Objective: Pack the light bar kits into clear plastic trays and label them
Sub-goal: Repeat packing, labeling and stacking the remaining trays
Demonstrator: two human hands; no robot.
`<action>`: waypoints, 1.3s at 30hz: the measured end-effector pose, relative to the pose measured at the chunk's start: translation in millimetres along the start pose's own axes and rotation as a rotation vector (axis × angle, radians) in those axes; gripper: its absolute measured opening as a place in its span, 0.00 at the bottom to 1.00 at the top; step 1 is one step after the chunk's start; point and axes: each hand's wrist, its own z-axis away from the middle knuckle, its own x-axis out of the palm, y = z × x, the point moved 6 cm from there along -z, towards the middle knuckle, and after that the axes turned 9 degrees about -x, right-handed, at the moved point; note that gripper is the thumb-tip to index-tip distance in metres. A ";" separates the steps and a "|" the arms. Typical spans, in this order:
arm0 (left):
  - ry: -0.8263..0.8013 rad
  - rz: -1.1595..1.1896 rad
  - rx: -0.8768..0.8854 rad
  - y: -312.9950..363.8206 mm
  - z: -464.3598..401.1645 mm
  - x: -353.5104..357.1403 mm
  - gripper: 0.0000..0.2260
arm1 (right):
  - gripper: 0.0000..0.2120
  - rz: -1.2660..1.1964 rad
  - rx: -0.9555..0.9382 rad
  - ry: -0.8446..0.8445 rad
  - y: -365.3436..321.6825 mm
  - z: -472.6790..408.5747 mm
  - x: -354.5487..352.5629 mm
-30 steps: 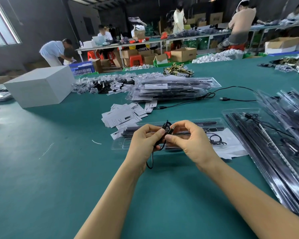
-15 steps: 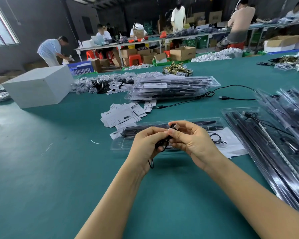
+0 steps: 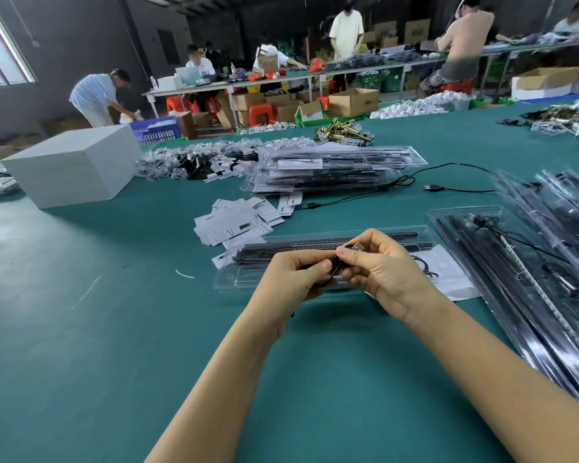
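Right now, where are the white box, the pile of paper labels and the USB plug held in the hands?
white box (image 3: 71,163): head view, on its top face.
paper labels (image 3: 234,222): head view, middle of the pile.
USB plug (image 3: 357,246): head view, on its metal end.

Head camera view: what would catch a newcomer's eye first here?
Two bare hands, left hand and right hand, pinch a bundled black USB cable above an open clear plastic tray at the centre of the green table. Behind it lies a stack of packed trays; a white box sits far left.
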 end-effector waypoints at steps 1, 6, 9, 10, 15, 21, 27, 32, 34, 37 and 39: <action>-0.044 -0.007 0.010 1.9 2.1 3.4 0.11 | 0.10 -0.025 0.007 0.011 -0.6 -0.4 -1.1; -0.029 -0.284 0.189 14.2 7.0 6.1 0.14 | 0.11 -0.097 0.059 0.042 4.5 0.4 -1.5; 0.020 -0.327 0.188 13.1 5.7 3.4 0.14 | 0.10 -0.099 0.075 0.036 5.8 1.3 -0.6; 0.029 -0.314 0.177 12.4 5.5 2.6 0.14 | 0.09 -0.104 0.082 0.028 5.5 1.2 -0.6; 0.040 -0.201 0.084 4.4 1.5 -4.3 0.12 | 0.03 0.061 0.057 -0.099 -2.1 1.1 0.9; 0.066 -0.092 -0.010 -2.8 -3.5 -9.2 0.10 | 0.06 0.597 -0.234 -0.168 -23.4 -0.7 -1.1; 0.064 0.025 0.006 -1.1 -5.1 -15.5 0.05 | 0.06 0.706 -0.264 -0.183 -24.6 -0.6 -2.2; 0.102 0.282 -0.008 9.5 -1.5 -28.3 0.11 | 0.03 0.436 -0.216 -0.037 -24.7 -3.8 -10.8; 0.143 0.194 -0.035 10.5 0.0 -37.4 0.12 | 0.03 0.325 -0.178 0.045 -23.8 -5.3 -16.6; 0.154 -0.058 -0.057 11.3 3.2 -46.3 0.11 | 0.03 0.187 -0.121 0.131 -19.7 -5.9 -22.0; 0.169 -0.087 -0.056 12.6 4.7 -50.2 0.10 | 0.02 0.125 -0.084 0.152 -14.1 -4.7 -20.5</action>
